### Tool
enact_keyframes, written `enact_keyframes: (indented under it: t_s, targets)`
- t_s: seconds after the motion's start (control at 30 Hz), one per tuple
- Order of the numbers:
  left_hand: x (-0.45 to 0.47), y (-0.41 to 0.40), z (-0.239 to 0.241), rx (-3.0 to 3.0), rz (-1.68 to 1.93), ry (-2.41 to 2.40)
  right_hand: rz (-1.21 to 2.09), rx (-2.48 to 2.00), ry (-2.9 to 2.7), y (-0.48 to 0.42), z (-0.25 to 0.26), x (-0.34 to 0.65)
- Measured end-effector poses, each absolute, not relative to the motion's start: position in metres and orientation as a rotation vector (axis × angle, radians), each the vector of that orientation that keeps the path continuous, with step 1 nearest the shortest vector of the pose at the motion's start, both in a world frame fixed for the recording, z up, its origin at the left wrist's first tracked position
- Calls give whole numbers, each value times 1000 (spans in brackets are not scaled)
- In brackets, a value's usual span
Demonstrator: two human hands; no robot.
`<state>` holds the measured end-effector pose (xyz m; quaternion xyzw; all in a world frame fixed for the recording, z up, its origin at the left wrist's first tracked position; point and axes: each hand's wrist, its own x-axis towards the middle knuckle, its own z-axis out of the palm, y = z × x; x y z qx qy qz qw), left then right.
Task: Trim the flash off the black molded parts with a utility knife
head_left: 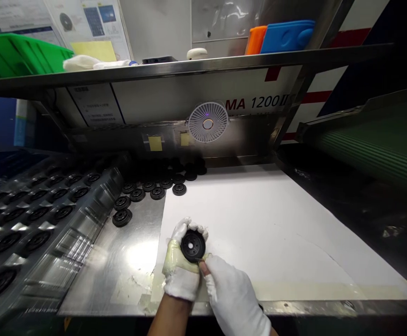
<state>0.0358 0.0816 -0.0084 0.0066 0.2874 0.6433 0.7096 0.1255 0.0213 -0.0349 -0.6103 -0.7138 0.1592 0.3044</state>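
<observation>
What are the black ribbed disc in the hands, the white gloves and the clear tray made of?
The black ribbed disc looks like moulded rubber or dull plastic, matt with crisp ridges. The white gloves seem to be cotton knit, soft and fuzzy-surfaced. The clear tray appears to be thin formed plastic, glossy, with moulded pockets.

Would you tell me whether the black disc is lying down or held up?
Held up: the left hand grips the black disc above the white paper.

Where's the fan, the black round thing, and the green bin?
Fan (208,122): head view, on its white grille.
Black round part (199,246): head view, on its face.
Green bin (17,57): head view, on its side.
</observation>
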Motion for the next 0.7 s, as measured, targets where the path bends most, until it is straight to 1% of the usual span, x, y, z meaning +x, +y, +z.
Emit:
enact_keyframes:
  t_s: [0.17, 0.3, 0.47, 0.57, 0.7]
  targets:
    - [29, 78, -8, 65, 1261, 641, 403, -1656, -1895, 25, -37, 137]
    - [31, 80, -9, 37, 1317, 614, 339, -1677, -1921, 26, -38, 139]
    - [39, 84, -9, -128, 1402, 581, 378, -1628, -1898, 22, -37, 128]
    - [39, 81, -8, -111, 1486, 595, 383, -1615, -1913, 21, -36, 126]
    - [34, 78, -8, 36, 1349, 623, 415, -1600, -1903, 23, -35, 132]
